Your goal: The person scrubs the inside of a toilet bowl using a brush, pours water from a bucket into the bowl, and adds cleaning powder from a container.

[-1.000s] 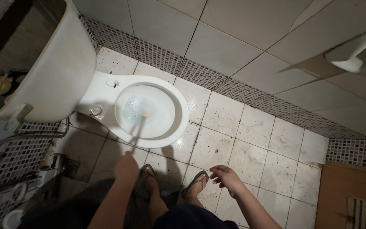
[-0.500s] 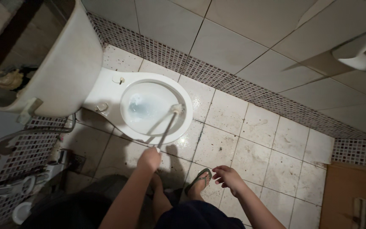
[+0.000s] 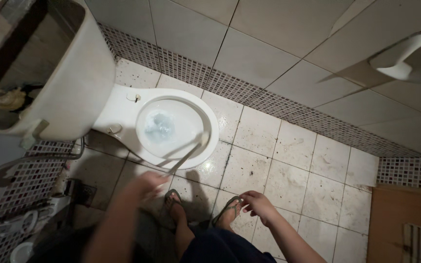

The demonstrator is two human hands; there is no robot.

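**Brush head set against near-right rim of toilet bowl**

Brush (image 3: 186,155) position: the thin handle runs diagonally from the left hand (image 3: 144,185) up and to the right, and the pale head lies at the near-right inner edge of the toilet bowl (image 3: 210,127). The left hand is blurred; it is closed around the near end of the handle, but the placement of the single fingers cannot be told. The right hand (image 3: 258,205) hangs free at the right of the body, well apart from the brush, with the fingers loosely curled and slightly parted, holding nothing.

The bowl is white, without seat or lid, and holds bluish water (image 3: 159,127) at its far-left side. The cistern (image 3: 69,83) stands at the left, open at the top. Two feet in green flip-flops (image 3: 227,209) stand on the stained white floor tiles (image 3: 288,180), just near of the bowl. A mosaic strip (image 3: 288,114) runs along the base of the far wall. A white basin (image 3: 412,58) projects at the far right.
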